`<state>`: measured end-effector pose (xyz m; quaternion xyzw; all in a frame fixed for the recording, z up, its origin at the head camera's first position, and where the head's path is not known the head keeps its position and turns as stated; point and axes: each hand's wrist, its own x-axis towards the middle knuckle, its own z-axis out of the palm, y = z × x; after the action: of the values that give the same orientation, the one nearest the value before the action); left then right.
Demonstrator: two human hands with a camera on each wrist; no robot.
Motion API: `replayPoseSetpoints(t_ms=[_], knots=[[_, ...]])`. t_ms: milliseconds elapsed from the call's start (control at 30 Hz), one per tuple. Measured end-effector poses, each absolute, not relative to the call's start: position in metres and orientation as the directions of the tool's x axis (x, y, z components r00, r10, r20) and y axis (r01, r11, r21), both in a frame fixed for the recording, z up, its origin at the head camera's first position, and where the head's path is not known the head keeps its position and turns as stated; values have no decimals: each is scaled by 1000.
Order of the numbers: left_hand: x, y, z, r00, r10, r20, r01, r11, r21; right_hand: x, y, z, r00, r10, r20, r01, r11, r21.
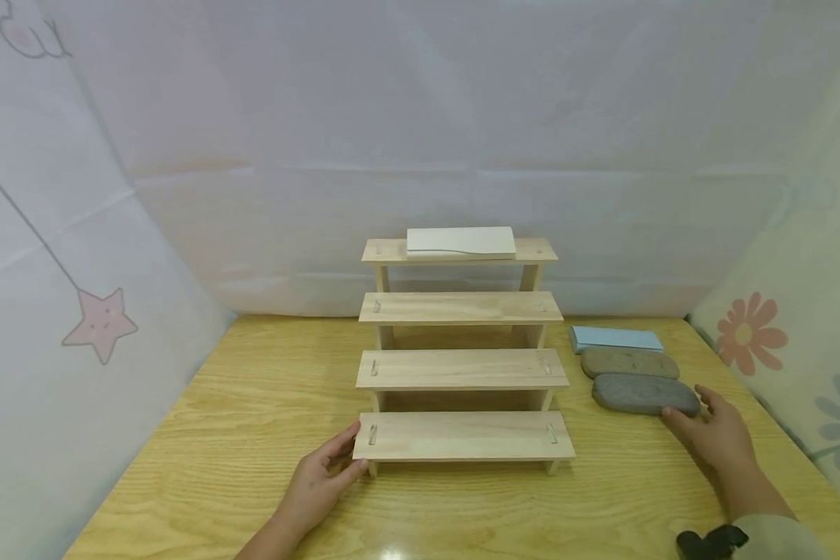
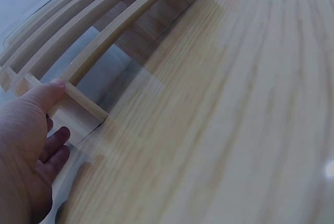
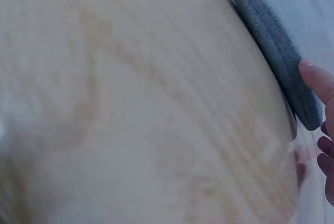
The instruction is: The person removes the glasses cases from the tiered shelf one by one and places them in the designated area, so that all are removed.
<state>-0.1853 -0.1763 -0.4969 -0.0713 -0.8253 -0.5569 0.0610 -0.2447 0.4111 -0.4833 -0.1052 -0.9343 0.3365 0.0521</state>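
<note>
Our right hand (image 1: 717,435) is at the right end of the grey case (image 1: 645,393), its thumb touching the near side and its fingers slightly parted round the end; we cannot tell whether they pinch it. That case lies flat on the wooden table (image 1: 238,435), to the right of the four-step stand (image 1: 462,369) and well apart from it. Just behind it lies a brownish case (image 1: 630,362), and behind that a light blue case (image 1: 616,338), the three set in a close row; whether they touch, we cannot make out. With our left hand (image 1: 315,486) we hold the left end of the bottom step (image 1: 465,435), thumb at its front corner and fingers along the side; in the left wrist view the lower fingers bend loosely beside the side panel (image 2: 86,106). Up on the top step (image 1: 532,250) we see a white case (image 1: 460,243) lying lengthwise near the middle. Pale cloth (image 1: 322,101) surrounds the table, with a pink star (image 1: 103,323) on our left and a reddish flower (image 1: 749,334) on our right.
</note>
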Motion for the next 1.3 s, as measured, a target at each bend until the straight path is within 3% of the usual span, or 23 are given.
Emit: replayPoseSetpoints(t_ms=[867,1300], knots=[[-186,-177,-497,-984,48,173,178,377,909,-279,369,-396,-976,65,209,-97,727,-680],[-185,-177,-498,-979,54,197,203,369,907,-303,328,-338,-982,13,189,-123,715,-689]])
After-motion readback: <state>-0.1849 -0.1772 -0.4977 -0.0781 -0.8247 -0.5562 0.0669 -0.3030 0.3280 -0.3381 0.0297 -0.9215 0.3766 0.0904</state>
